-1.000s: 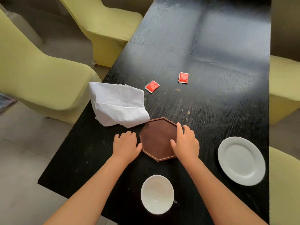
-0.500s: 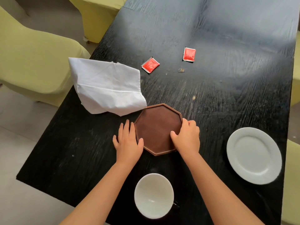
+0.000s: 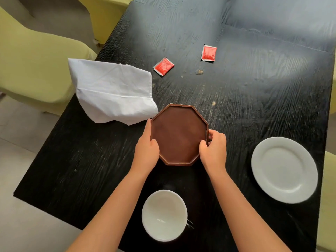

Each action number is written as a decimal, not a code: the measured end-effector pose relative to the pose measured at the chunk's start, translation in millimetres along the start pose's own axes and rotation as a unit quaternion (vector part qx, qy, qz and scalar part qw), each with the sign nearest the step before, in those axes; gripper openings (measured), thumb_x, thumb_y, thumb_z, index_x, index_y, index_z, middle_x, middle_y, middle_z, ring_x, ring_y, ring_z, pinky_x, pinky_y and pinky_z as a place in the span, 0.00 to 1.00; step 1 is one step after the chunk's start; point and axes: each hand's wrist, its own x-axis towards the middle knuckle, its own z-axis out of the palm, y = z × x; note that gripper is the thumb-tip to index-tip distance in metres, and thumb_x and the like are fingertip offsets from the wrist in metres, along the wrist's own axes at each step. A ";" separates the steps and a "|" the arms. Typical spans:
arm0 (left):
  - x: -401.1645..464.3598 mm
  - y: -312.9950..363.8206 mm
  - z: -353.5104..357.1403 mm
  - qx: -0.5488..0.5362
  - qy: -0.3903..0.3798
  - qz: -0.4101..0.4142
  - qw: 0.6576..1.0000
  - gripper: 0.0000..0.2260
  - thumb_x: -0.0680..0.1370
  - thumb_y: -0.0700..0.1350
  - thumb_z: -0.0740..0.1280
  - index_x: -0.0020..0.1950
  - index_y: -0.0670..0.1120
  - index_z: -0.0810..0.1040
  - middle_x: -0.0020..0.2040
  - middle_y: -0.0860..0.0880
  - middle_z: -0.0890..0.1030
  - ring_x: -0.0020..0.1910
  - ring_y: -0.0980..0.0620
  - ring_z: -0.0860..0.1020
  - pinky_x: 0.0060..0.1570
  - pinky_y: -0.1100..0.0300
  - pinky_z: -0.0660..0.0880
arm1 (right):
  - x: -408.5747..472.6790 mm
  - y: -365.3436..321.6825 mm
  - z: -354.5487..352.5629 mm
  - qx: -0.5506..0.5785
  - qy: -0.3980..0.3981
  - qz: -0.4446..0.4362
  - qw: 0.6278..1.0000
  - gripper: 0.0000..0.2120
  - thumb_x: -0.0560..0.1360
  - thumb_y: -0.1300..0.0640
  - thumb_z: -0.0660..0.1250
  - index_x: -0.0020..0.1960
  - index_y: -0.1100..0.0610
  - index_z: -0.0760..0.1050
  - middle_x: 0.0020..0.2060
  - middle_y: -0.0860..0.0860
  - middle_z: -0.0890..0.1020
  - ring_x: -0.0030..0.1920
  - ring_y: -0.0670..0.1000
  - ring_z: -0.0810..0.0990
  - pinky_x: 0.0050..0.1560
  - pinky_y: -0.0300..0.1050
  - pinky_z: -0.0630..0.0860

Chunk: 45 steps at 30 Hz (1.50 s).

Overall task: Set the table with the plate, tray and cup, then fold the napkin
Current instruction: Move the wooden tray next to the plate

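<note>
a black wooden table [image 3: 254,124] fills most of the view, its grain showing pale streaks and a soft sheen of light across the far half. two red sauce packets lie on it, well apart from each other: one packet [image 3: 163,66] sits tilted nearer the left side, the other packet [image 3: 209,53] lies farther back and to the right. a few small crumbs [image 3: 199,71] are scattered between and just below them. yellow-green upholstered chairs stand along the left edge, a big one [image 3: 36,70] close by and another [image 3: 105,13] farther back. a pale grey floor [image 3: 27,206] shows at the lower left.
</note>
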 end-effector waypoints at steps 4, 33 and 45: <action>1.4 9.2 0.7 -0.079 -0.048 -0.019 0.996 0.28 0.79 0.36 0.52 0.72 0.64 0.59 0.65 0.54 0.74 0.57 0.56 0.77 0.48 0.57 0.80 | 10.7 6.5 -17.4 0.035 -0.008 -0.009 0.999 0.17 0.74 0.65 0.61 0.62 0.57 0.71 0.55 0.55 0.75 0.47 0.51 0.75 0.48 0.42 0.68; 69.1 175.2 237.4 -0.067 -0.116 0.093 0.987 0.20 0.73 0.31 0.67 0.64 0.41 0.75 0.43 0.50 0.78 0.44 0.53 0.79 0.41 0.63 0.79 | 169.9 145.0 -236.6 0.176 0.100 0.073 0.977 0.16 0.69 0.67 0.64 0.53 0.54 0.81 0.47 0.52 0.84 0.48 0.55 0.82 0.52 0.57 0.80; 95.7 170.6 286.7 -0.008 -0.067 0.080 0.995 0.21 0.72 0.32 0.68 0.64 0.42 0.75 0.54 0.41 0.80 0.50 0.47 0.80 0.56 0.49 0.77 | 209.6 164.8 -238.0 0.133 0.106 0.052 0.984 0.15 0.68 0.67 0.64 0.50 0.57 0.82 0.43 0.52 0.84 0.48 0.57 0.82 0.52 0.58 0.79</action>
